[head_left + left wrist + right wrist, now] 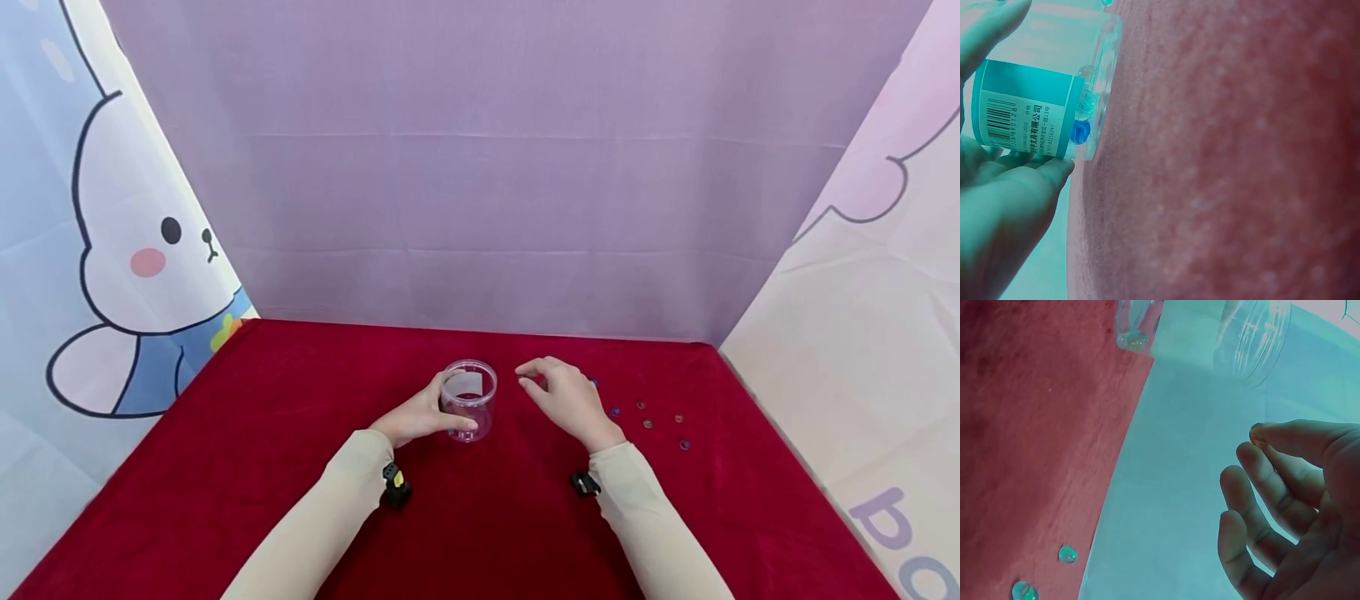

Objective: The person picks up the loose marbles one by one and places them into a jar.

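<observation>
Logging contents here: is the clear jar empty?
The clear jar isn't empty: in the left wrist view, a blue marble and a paler one show through its wall near the base.

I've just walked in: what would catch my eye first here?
Probably the bright red velvety tabletop, and at centre the clear round plastic jar gripped by the left hand. To the jar's right, the right hand pinches a small brownish bead. A big white cartoon animal adorns the pale blue cloth at left.
</observation>
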Demonstrator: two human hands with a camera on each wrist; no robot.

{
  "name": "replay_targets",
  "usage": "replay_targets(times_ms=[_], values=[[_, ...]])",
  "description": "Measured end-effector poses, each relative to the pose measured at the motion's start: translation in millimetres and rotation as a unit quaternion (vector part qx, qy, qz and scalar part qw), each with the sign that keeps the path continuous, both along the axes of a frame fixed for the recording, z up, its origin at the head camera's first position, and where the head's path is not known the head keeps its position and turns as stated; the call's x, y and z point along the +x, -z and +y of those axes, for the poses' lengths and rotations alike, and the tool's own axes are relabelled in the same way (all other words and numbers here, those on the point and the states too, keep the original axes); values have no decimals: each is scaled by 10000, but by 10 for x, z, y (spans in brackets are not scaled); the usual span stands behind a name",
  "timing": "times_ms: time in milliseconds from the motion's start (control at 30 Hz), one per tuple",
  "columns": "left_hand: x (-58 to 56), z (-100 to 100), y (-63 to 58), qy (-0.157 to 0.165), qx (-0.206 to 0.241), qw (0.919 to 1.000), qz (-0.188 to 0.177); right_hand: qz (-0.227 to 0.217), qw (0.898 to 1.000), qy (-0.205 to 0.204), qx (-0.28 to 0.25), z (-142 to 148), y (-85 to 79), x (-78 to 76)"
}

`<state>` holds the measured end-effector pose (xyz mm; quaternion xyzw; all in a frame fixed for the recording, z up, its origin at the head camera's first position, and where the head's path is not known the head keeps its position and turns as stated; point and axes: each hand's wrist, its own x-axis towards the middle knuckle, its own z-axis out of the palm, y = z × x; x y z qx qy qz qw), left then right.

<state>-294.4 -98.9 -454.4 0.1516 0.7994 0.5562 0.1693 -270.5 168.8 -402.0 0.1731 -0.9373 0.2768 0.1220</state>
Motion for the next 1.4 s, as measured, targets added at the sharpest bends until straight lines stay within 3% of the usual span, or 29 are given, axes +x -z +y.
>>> replay_targets(times_ms=[433, 1400], values=[[-9, -14, 15, 0, 71, 10000, -17, 272, 9994, -102, -178, -159, -73, 30], [-22, 3, 16, 21, 121, 9999, -14, 565, 9966, -529, -288, -369, -55, 7]])
